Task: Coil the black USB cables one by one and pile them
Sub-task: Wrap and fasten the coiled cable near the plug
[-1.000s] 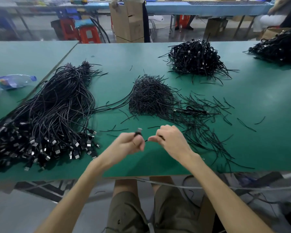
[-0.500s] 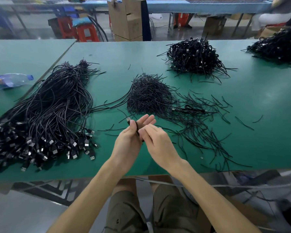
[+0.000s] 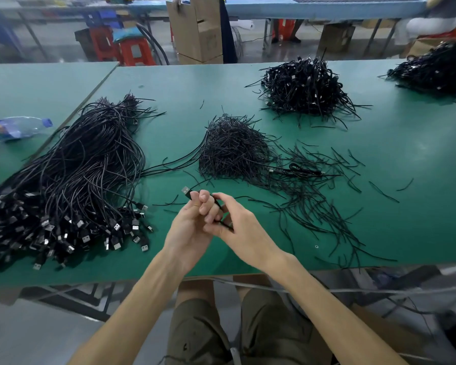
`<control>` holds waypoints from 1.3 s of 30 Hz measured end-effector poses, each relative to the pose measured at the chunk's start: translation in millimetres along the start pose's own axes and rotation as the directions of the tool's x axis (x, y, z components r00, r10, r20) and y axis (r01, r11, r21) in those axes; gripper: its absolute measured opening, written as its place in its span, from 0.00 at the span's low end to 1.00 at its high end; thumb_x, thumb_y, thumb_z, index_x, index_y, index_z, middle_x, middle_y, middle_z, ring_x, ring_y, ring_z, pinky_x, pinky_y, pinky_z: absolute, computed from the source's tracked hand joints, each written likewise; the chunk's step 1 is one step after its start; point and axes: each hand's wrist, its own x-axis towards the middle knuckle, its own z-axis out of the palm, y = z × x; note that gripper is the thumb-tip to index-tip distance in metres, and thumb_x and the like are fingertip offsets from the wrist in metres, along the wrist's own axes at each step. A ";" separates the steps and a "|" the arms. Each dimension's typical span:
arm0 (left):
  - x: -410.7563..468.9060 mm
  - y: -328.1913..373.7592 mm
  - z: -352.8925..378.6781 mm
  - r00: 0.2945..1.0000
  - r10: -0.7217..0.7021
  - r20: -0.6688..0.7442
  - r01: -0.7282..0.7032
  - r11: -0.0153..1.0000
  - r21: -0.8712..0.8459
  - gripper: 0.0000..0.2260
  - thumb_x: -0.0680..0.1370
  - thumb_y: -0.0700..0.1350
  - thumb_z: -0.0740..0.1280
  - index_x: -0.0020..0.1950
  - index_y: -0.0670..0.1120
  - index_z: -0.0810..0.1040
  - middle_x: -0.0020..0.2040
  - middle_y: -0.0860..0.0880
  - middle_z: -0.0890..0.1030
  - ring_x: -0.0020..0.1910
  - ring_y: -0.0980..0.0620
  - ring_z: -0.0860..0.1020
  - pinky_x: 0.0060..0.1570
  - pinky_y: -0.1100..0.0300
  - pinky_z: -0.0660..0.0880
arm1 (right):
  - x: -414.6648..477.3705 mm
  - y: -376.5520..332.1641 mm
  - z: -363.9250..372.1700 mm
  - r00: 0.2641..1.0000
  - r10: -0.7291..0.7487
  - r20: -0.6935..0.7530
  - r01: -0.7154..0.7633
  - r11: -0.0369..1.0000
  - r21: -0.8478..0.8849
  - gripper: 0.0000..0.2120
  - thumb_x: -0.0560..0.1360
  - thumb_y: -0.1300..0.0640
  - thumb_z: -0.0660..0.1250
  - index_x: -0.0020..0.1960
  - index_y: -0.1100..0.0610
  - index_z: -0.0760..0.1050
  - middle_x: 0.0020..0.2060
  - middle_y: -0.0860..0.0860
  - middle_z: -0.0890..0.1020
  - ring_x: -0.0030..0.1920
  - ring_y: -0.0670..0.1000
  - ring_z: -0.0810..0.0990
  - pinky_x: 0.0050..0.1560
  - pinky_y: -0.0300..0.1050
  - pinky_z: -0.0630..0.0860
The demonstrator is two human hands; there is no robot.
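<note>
Head view. A: what changed over the last second?
B: Half a second ago the left hand's fingers were straight with the cable against them. Now they're curled.
A: So what does that mean for the task?
B: My read is that this coil is nearly wound and not yet piled.
A: Left hand [image 3: 192, 227]?
B: Clenched round the USB cable [image 3: 189, 195], with the metal plug sticking out above the knuckles.
A: Right hand [image 3: 244, 233]?
B: It's close against the left, thumb and fingers pinching a black run of the same cable. How many loops there are I can't tell, the fingers hide them.
A: Where's the cable?
B: In both hands, above the near part of the green worktop [image 3: 379, 206]. It sits between the loose cable heap [image 3: 71, 180] on the left and the scattered thin black strands [image 3: 313, 206] on the right.
A: And the finished pile?
B: Probably the tangled coiled pile [image 3: 303, 88] at far centre-right, well apart from the hands.
A: Anything else?
B: A dense mound of short strands [image 3: 232, 151] just beyond the hands, and a plastic bottle [image 3: 16, 127] at far left.
</note>
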 end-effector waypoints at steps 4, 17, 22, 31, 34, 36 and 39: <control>-6.1 -4.4 5.7 0.995 -0.004 0.100 -0.010 0.990 0.141 0.17 0.87 0.47 0.53 0.43 0.47 0.75 0.38 0.50 0.74 0.43 0.51 0.78 0.53 0.57 0.76 | 5.1 -6.2 -5.7 0.997 -0.006 -0.074 0.015 0.992 0.128 0.17 0.78 0.56 0.72 0.67 0.50 0.76 0.55 0.47 0.82 0.53 0.43 0.80 0.56 0.38 0.76; -12.2 14.8 -1.3 0.986 0.166 0.000 -0.080 0.478 0.875 0.03 0.78 0.44 0.72 0.48 0.48 0.86 0.42 0.46 0.86 0.42 0.47 0.84 0.43 0.52 0.82 | 4.6 5.1 -18.2 0.992 -0.115 -0.053 0.098 0.961 -0.258 0.15 0.80 0.63 0.67 0.66 0.58 0.77 0.54 0.53 0.81 0.54 0.52 0.79 0.59 0.45 0.75; -10.1 9.5 4.0 0.966 0.254 -0.053 -0.001 0.210 0.978 0.06 0.79 0.48 0.72 0.41 0.56 0.83 0.32 0.55 0.84 0.32 0.58 0.83 0.37 0.56 0.78 | 6.6 6.4 -13.3 0.990 -0.125 -0.061 0.103 0.954 -0.283 0.16 0.79 0.69 0.64 0.65 0.60 0.78 0.54 0.54 0.82 0.54 0.53 0.81 0.58 0.50 0.78; -6.9 24.4 -4.2 0.976 0.204 -0.075 0.053 0.112 0.992 0.10 0.78 0.55 0.72 0.47 0.52 0.73 0.36 0.52 0.81 0.31 0.60 0.79 0.31 0.69 0.70 | 5.4 7.1 -22.4 0.992 -0.130 0.004 0.121 0.915 -0.386 0.13 0.81 0.68 0.63 0.61 0.60 0.80 0.50 0.53 0.81 0.51 0.52 0.80 0.56 0.46 0.77; 0.6 26.0 -9.4 0.999 0.048 -0.013 0.019 -0.126 0.992 0.12 0.81 0.62 0.61 0.46 0.55 0.67 0.37 0.53 0.78 0.32 0.59 0.74 0.33 0.62 0.69 | 5.5 7.0 -18.3 0.985 -0.160 0.068 0.174 0.867 -0.467 0.13 0.79 0.71 0.62 0.58 0.61 0.80 0.48 0.53 0.79 0.51 0.51 0.76 0.53 0.47 0.75; 3.9 27.4 -10.6 0.998 -0.064 0.006 -0.023 -0.269 0.963 0.16 0.82 0.65 0.52 0.45 0.54 0.66 0.38 0.52 0.78 0.35 0.54 0.74 0.36 0.54 0.71 | 4.9 7.9 -17.0 0.981 -0.169 0.096 0.194 0.838 -0.509 0.14 0.79 0.70 0.61 0.59 0.61 0.79 0.48 0.54 0.78 0.51 0.52 0.76 0.53 0.48 0.75; 3.4 28.4 -14.2 0.989 -0.148 0.024 -0.067 -0.294 0.954 0.23 0.80 0.66 0.47 0.46 0.49 0.68 0.41 0.48 0.79 0.39 0.46 0.77 0.42 0.46 0.74 | 2.4 13.4 -13.7 0.981 -0.176 0.086 0.194 0.819 -0.540 0.28 0.79 0.70 0.61 0.78 0.60 0.65 0.54 0.55 0.80 0.55 0.52 0.78 0.57 0.47 0.76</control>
